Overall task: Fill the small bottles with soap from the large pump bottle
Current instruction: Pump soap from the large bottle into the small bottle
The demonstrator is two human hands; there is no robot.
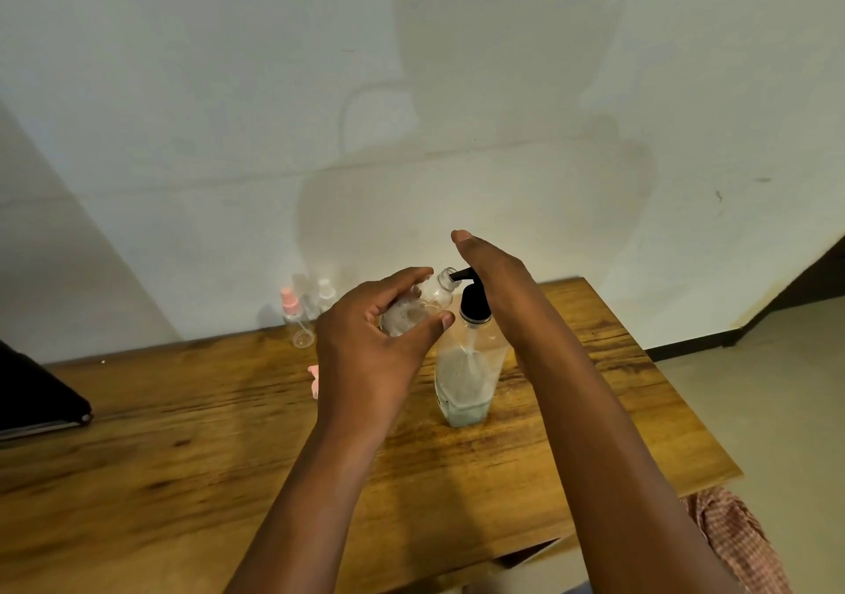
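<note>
1. Hands: we see the left hand (379, 346) curled round a small clear bottle (418, 307), fingers on its far side and thumb on its near side, holding it tilted above the tabletop (183, 433) with its open neck at the black spout.
2. We see the right hand (491, 264) laid flat, fingers straight, on the black pump head (473, 303) of the large pump bottle (466, 374).
3. That large bottle stands upright right of centre on the tabletop; pale soap fills only its lowest part.
4. Against the wall (228, 136) at the back edge we see a pink-capped small bottle (297, 319) and a white-capped one (325, 294), near each other and left of the hands.
5. A pink cap (313, 378) lies just left of the left wrist.
6. A dark object (36, 392) sits at the tabletop's left edge.
7. Bare wood lies near us and to the left; the right edge runs close beside the right forearm, with floor (754, 387) beyond.
</note>
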